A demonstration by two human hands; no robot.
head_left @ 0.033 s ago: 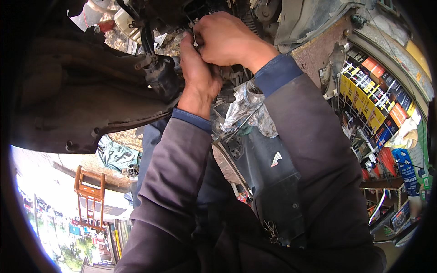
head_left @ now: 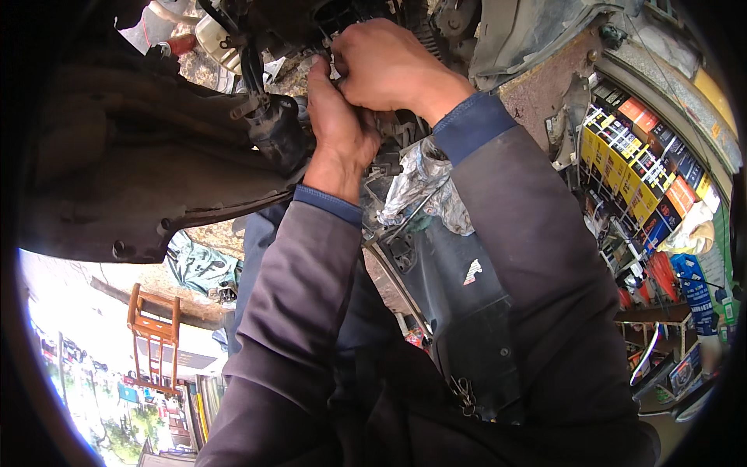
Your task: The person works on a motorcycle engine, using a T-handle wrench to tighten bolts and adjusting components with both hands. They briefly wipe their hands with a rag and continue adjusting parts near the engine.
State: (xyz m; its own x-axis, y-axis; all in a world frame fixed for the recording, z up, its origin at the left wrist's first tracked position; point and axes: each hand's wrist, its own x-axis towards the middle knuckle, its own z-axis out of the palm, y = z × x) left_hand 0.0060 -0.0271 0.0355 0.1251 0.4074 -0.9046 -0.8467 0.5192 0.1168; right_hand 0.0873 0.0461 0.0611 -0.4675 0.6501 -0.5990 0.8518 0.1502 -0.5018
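Extending from the lower edge, two arms in dark sleeves, the left sleeve (head_left: 292, 288) and the right sleeve (head_left: 537, 233), rise and converge at top centre. The left forearm stands nearly upright; the right slants inward and bends at the wrist. One broad dark moulded panel (head_left: 117, 187) fills the left side, its outer edge lost in the black fisheye rim. One black cover (head_left: 467, 327) lies between the sleeves, partly hidden by the right one. On the right are stacked boxes (head_left: 622, 175), overlapping too much to count. One brown wooden chair (head_left: 156, 338) stands at lower left.

The right hand (head_left: 389, 66) shows its back, knuckles up, fingers curled tightly inward. The left hand (head_left: 340, 132) is just below it, thumb raised, its other fingers mostly covered by the right hand. Both sets of fingers are drawn in narrow, but whatever lies between them is hidden, so I cannot tell what they grip. It would be among the dark vehicle parts (head_left: 338, 15) at the upper edge, which are cut off and too shadowed to separate or count.

One crumpled silvery sheet (head_left: 428, 187) sits below the right wrist, and one black boxy part (head_left: 278, 140) just left of the left hand. Two blue cuffs circle the wrists.
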